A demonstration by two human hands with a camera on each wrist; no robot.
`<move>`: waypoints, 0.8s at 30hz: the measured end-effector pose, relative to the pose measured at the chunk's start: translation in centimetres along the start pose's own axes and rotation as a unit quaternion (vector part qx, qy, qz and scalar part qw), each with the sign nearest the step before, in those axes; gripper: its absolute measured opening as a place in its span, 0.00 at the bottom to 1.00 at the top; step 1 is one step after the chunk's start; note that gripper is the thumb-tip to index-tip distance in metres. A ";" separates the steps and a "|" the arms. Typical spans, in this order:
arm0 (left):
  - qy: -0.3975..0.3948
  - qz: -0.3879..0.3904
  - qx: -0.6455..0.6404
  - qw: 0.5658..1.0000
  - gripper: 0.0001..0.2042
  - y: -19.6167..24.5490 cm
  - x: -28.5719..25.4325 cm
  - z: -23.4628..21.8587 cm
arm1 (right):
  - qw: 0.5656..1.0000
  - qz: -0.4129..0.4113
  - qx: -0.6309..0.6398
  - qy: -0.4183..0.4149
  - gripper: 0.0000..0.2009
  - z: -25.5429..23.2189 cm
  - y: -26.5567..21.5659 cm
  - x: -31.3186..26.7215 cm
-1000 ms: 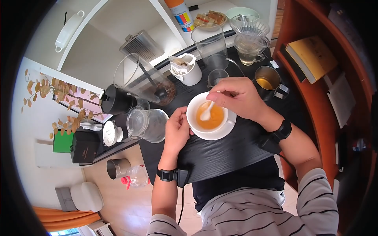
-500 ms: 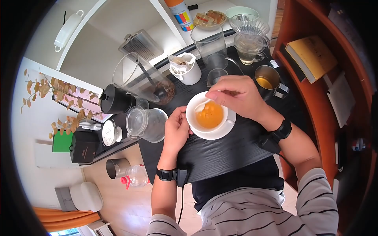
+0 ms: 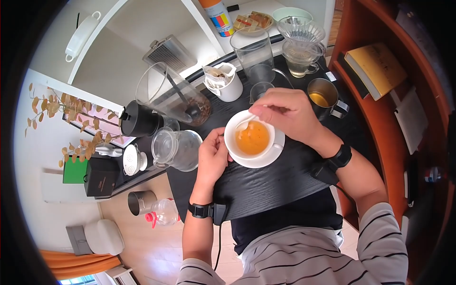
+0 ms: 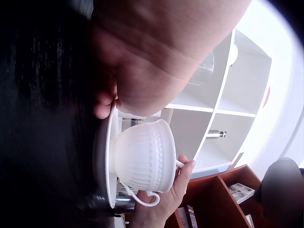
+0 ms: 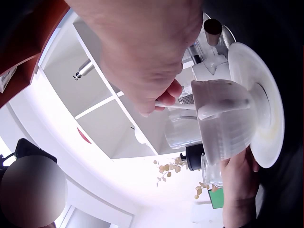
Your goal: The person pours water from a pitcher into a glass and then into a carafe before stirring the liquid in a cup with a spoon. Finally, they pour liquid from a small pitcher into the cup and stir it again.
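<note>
A white teacup (image 4: 145,154) with a ribbed side and a looped handle stands on a white saucer (image 3: 255,165). Amber liquid (image 3: 254,138) partly fills it. My left hand (image 3: 213,156) pinches the saucer's left edge, as the left wrist view shows, with fingers low at the rim. Above the cup's far right side, my right hand (image 3: 290,115) pinches the thin handle of a white spoon (image 5: 178,105) between thumb and fingers. The spoon slants over the rim, its bowl down in the cup near the far left wall and partly under the liquid.
A lidded glass jug (image 3: 178,151) stands left of my left hand. Behind the cup are a white mug (image 3: 227,85), a tall glass vessel (image 3: 183,102) and a small glass pitcher (image 3: 261,91). A metal mug (image 3: 322,97) sits beyond my right hand, near a glass dripper (image 3: 300,33).
Inside the cup, the spoon has moved from the middle toward the far left wall, with my right hand shifting slightly. My left hand stays at the saucer.
</note>
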State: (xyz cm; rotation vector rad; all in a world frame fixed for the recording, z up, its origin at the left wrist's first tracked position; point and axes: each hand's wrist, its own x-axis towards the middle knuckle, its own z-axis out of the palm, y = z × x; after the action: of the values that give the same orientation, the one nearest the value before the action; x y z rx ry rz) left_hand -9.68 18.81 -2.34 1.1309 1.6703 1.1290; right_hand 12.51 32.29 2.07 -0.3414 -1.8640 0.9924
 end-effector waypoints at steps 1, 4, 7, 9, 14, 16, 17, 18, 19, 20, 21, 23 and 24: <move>-0.003 0.012 0.004 1.000 0.12 -0.1 -0.1 -0.1 | 1.000 0.003 -0.021 0.021 0.07 0.0 -0.1 0.0; 0.002 -0.002 -0.002 1.000 0.13 0.2 -0.2 0.1 | 0.999 0.032 -0.030 0.005 0.07 -0.4 -0.1 -0.1; 0.003 0.001 -0.003 1.000 0.13 0.1 -0.2 0.1 | 0.992 0.080 0.085 -0.042 0.07 -0.1 0.3 -0.4; 0.001 0.003 -0.002 1.000 0.13 0.0 -0.2 0.0 | 0.996 0.047 0.063 -0.038 0.07 0.2 0.2 -0.3; 0.002 -0.001 0.008 1.000 0.13 0.0 -0.1 0.0 | 1.000 -0.009 -0.029 -0.007 0.08 -0.3 -0.2 0.0; 0.002 0.006 -0.005 1.000 0.13 0.0 -0.2 0.0 | 0.999 0.032 -0.038 -0.018 0.07 -0.5 -0.2 -0.1; 0.002 0.006 -0.005 1.000 0.13 -0.1 -0.2 0.0 | 0.999 0.032 -0.037 -0.018 0.07 -0.3 -0.1 -0.2; 0.003 0.005 -0.002 1.000 0.13 -0.2 -0.2 0.0 | 0.998 0.056 0.019 -0.036 0.07 -0.2 0.0 -0.3; 0.003 0.005 0.001 1.000 0.13 -0.2 -0.1 0.0 | 0.993 0.079 0.074 -0.054 0.07 0.0 0.1 -0.4; 0.003 0.006 0.001 1.000 0.13 -0.1 0.0 0.0 | 0.993 0.078 0.073 -0.053 0.07 0.0 0.2 -0.3; 0.003 0.001 -0.001 1.000 0.13 0.0 0.0 0.0 | 0.996 0.047 0.057 -0.045 0.07 0.2 0.2 -0.3; 0.004 -0.005 -0.004 1.000 0.13 0.1 -0.1 0.0 | 0.998 0.015 0.041 -0.038 0.07 0.2 0.2 -0.2; 0.002 -0.002 -0.002 1.000 0.12 0.1 -0.1 0.0 | 0.999 0.022 0.031 -0.009 0.07 0.2 0.1 -0.1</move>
State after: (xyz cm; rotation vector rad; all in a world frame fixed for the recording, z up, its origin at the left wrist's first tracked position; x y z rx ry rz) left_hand -9.61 18.76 -2.22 1.1228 1.6728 1.1317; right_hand 12.43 32.22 1.86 -0.3394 -1.8448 1.0841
